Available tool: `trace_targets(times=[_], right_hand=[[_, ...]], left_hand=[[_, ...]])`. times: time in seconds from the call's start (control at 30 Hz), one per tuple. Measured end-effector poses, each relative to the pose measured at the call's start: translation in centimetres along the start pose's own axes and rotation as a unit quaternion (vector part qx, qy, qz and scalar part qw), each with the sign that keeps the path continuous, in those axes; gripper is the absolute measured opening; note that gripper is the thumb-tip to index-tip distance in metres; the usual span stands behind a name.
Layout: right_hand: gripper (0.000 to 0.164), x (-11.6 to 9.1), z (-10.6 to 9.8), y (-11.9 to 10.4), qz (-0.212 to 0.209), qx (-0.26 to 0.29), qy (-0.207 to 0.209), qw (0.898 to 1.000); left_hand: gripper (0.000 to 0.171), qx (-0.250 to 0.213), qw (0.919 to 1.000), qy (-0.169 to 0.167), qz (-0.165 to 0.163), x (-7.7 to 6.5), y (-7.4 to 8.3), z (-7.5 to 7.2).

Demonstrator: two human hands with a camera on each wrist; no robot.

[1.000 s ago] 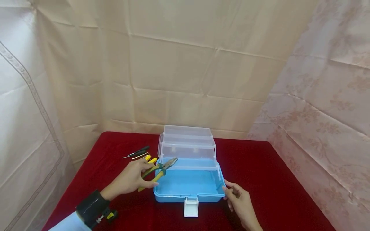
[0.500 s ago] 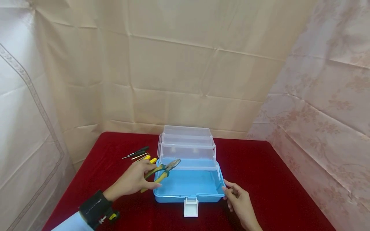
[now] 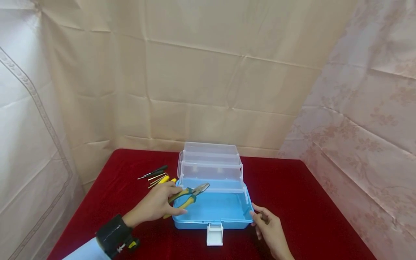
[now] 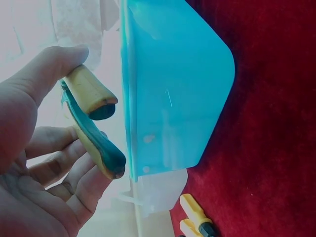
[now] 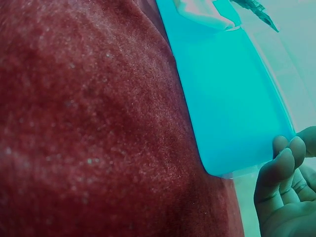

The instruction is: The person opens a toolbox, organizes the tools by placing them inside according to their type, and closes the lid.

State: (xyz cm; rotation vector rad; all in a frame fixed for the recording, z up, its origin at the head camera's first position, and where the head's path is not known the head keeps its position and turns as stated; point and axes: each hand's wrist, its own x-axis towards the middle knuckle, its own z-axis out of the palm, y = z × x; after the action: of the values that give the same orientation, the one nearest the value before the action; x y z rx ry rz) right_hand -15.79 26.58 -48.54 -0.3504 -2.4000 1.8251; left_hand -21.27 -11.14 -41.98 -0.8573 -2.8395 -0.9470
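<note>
My left hand (image 3: 159,204) grips a pair of pliers (image 3: 193,195) with yellow and green handles, thumb on one handle and fingers on the other. The metal nose points right, over the left part of a blue toolbox (image 3: 211,225). In the left wrist view the handle ends of the pliers (image 4: 94,128) show beside the toolbox wall (image 4: 177,94). The toolbox lid and clear trays (image 3: 211,159) are folded back. At the right front corner my right hand (image 3: 269,227) pinches the box rim between thumb and fingers; the right wrist view shows its fingertips (image 5: 284,163) against the wall.
Left of the box lie dark screwdrivers (image 3: 156,171), thin brass-coloured rods (image 3: 156,177) and yellow-handled tools (image 3: 165,179), partly behind my left hand. A white latch (image 3: 215,236) hangs down at the box's front. Red cloth (image 3: 292,195) covers the table, with a beige curtain (image 3: 195,72) behind.
My left hand has moved right with the pliers, and their nose now reaches farther over the toolbox. More of the thin rods shows behind the hand. My right hand stays at the rim.
</note>
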Motion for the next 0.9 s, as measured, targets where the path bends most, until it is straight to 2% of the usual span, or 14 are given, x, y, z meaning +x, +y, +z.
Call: trace_targets(times=[0.3, 0.6, 0.77, 0.9], right_hand=[[0.051, 0.2, 0.1, 0.0, 0.001, -0.016, 0.006, 1.000], [0.049, 0.4, 0.2, 0.0, 0.011, -0.029, 0.009, 0.999], [0.048, 0.2, 0.1, 0.0, 0.019, -0.020, 0.011, 1.000], [0.050, 0.1, 0.2, 0.1, 0.021, -0.019, 0.007, 1.000]], left_hand=[[0.065, 0.027, 0.9994, 0.008, 0.022, 0.6, 0.5, 0.0], [0.066, 0.013, 0.9995, -0.003, 0.028, 1.0, 0.8, 0.4], [0.067, 0.014, 0.9987, -0.013, 0.047, 1.2, 1.0, 0.7], [0.070, 0.006, 0.9988, -0.018, 0.045, 1.2, 1.0, 0.9]])
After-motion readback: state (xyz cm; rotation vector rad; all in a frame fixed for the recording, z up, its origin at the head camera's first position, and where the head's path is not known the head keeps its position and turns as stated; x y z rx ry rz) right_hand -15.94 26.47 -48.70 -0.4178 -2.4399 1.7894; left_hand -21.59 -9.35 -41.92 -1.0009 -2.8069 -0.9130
